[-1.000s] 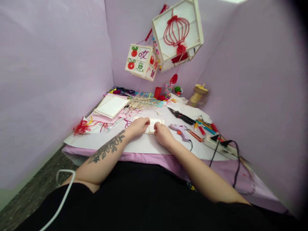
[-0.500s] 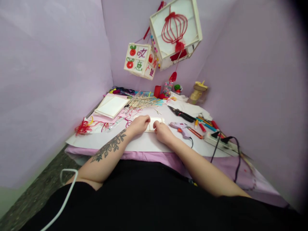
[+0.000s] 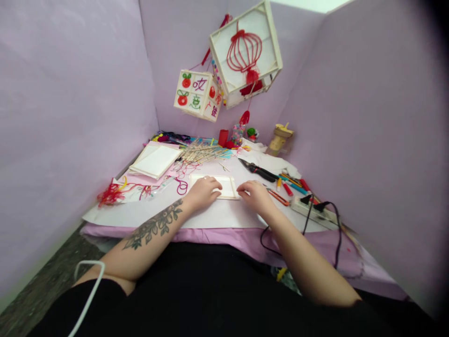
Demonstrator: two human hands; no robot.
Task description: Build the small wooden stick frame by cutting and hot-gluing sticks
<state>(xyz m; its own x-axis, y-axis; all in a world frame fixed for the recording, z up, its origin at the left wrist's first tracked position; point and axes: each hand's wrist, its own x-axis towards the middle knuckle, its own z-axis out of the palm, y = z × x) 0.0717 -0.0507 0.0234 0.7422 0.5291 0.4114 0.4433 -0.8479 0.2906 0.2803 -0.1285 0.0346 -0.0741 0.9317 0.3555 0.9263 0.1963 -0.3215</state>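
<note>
A small rectangular white panel with a pale stick frame (image 3: 228, 187) lies flat on the white paper in front of me. My left hand (image 3: 205, 192) rests over its left part, fingers loosely curved, with a gap showing between thumb and fingers. Just off the panel's right end is my right hand (image 3: 257, 195), thumb and fingers apart, tips pointing left at the panel's edge. The glue gun is hidden behind this hand. A red-handled cutter (image 3: 278, 197) lies to the right of it, and a purple curled strand (image 3: 181, 186) lies left of the panel.
Stacked framed panels (image 3: 156, 160), thin sticks (image 3: 201, 153) and red yarn (image 3: 109, 194) lie at the back and left. Black-handled snips (image 3: 258, 170), markers (image 3: 287, 189) and a power strip (image 3: 315, 211) are at right. Decorated lanterns (image 3: 245, 54) hang above.
My hands have moved apart: the left now lies over the panel's left part, the right has shifted rightward across the glue gun. The view has tilted slightly.
</note>
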